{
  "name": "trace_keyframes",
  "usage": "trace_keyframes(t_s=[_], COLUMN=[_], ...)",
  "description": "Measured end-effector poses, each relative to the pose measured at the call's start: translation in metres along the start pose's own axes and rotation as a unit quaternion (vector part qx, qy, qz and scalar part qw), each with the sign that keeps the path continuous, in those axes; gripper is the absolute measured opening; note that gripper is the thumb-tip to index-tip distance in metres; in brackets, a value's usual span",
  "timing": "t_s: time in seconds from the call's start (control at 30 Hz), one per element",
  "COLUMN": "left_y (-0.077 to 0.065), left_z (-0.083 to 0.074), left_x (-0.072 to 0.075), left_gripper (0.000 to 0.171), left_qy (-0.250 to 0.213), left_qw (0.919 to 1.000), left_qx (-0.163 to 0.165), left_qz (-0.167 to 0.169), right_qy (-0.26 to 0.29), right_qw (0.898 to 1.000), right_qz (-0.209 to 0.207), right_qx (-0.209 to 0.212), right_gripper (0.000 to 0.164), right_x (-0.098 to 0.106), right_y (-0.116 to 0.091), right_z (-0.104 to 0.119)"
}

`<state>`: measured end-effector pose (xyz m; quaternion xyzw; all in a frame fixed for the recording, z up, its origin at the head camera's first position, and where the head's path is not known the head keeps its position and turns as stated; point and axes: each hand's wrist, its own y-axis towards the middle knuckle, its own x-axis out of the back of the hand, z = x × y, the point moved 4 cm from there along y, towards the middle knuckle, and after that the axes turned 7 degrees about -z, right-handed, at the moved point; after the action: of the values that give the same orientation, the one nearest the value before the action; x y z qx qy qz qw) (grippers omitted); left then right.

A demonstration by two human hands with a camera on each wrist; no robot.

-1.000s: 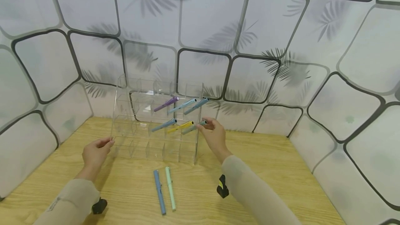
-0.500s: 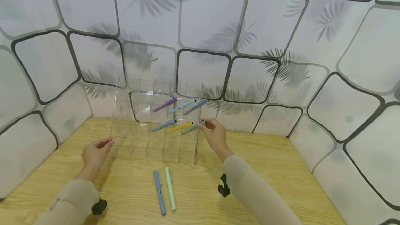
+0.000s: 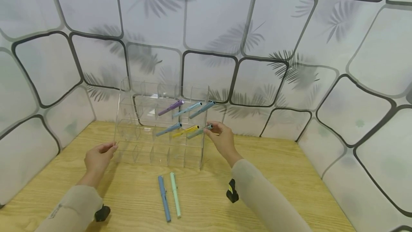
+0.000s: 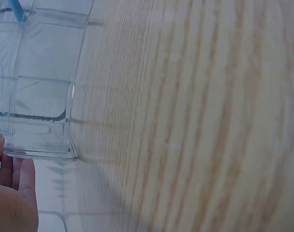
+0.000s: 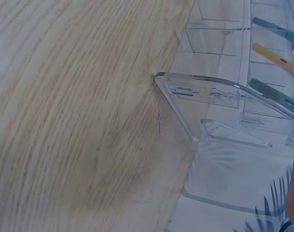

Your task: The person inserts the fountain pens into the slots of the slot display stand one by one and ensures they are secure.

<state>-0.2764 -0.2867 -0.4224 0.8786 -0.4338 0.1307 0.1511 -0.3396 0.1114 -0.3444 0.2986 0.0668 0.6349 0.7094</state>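
Observation:
A transparent acrylic pen rack [image 3: 160,153] with tiered compartments stands on the table. My left hand [image 3: 98,158] pinches its left side edge; in the left wrist view, the fingers [image 4: 26,179] meet the clear side panel. At the rack's right side my right hand [image 3: 222,139] has thumb and fingers around the cap end of a grey-green pen [image 3: 194,134], which lies slanted in the rack. Beside that pen are a yellow pen [image 3: 185,131] and a blue pen [image 3: 168,129]. One tier higher rest a purple pen [image 3: 170,107], a light blue pen [image 3: 187,110] and a darker blue pen [image 3: 202,110].
On the wood-grain table [image 3: 273,174] in front of the rack lie a blue pen [image 3: 164,198] and a mint green pen [image 3: 175,194], side by side. Patterned cloth [image 3: 212,20] hangs behind the rack and along both sides of the table.
My right hand has shifted slightly to the right along the grey-green pen's cap end, its forearm moving right too. The left hand, the rack and the pens stay where they were.

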Motion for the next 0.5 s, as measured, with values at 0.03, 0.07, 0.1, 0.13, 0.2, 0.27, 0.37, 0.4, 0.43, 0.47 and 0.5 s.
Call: trace_keyframes(t_s=[0.03,0.07,0.1,0.13,0.2,0.27,0.37,0.4,0.43,0.47,0.5], left_y=[0.000,0.000,0.000,0.000,0.000,0.000,0.000,0.000,0.000,0.000,0.000], left_z=[0.000,0.000,0.000,0.000,0.000,0.001,0.001,0.001,0.001,0.001,0.001], left_x=[0.000,0.000,0.000,0.000,0.000,0.000,0.000,0.000,0.000,0.000,0.000], left_gripper=[0.041,0.041,0.042,0.042,0.042,0.042,0.042,0.042,0.042,0.042,0.042], left_qy=[0.001,0.001,0.002,0.003,0.004,0.006,0.005,0.004,0.003,0.001,0.000], left_qw=[1.0000,1.0000,1.0000,1.0000,1.0000,1.0000,1.0000,1.0000,1.0000,1.0000,1.0000], left_qx=[-0.001,-0.001,-0.001,-0.002,-0.003,-0.005,-0.004,-0.004,-0.004,-0.003,-0.003], left_qz=[0.000,0.000,0.000,0.001,0.001,0.001,0.001,0.001,0.001,0.001,0.001], right_qy=[0.005,0.007,0.010,0.011,0.007,0.005,-0.003,-0.002,-0.001,0.001,0.005], right_qw=[1.000,1.000,1.000,1.000,1.000,0.999,0.998,0.998,0.998,0.997,0.997], right_qz=[0.001,0.001,0.000,-0.001,-0.003,-0.002,0.006,0.009,0.012,0.013,0.017], right_qx=[-0.003,-0.007,-0.011,-0.017,-0.030,-0.041,-0.059,-0.063,-0.068,-0.073,-0.081], right_gripper=[0.034,0.036,0.037,0.038,0.040,0.041,0.042,0.042,0.042,0.042,0.042], right_x=[0.001,0.002,0.003,0.004,0.008,0.010,0.013,0.014,0.014,0.015,0.015], right_y=[-0.001,-0.002,-0.003,-0.004,-0.009,-0.014,-0.024,-0.028,-0.032,-0.035,-0.040], right_z=[-0.001,-0.002,-0.003,-0.005,-0.009,-0.013,-0.020,-0.022,-0.024,-0.026,-0.028])
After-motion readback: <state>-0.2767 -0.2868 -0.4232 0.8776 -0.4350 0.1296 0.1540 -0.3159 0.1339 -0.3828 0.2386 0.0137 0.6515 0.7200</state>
